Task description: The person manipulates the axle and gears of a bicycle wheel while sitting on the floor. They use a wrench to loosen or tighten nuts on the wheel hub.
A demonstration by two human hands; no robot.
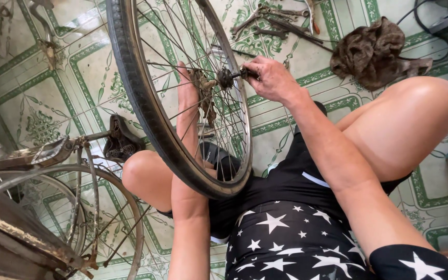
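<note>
A bicycle wheel with a black tyre and thin spokes stands upright between my knees. My left hand reaches behind the spokes and presses a dirty brown rag against the hub. My right hand is on the near side, its fingers closed on the dark axle end sticking out of the hub. I sit on the tiled floor in black star-printed clothes.
A rusty bicycle frame with a pedal and another wheel stands at the left. Several wrenches and tools lie on the green-patterned tiles at the top. A crumpled brown cloth lies at the upper right.
</note>
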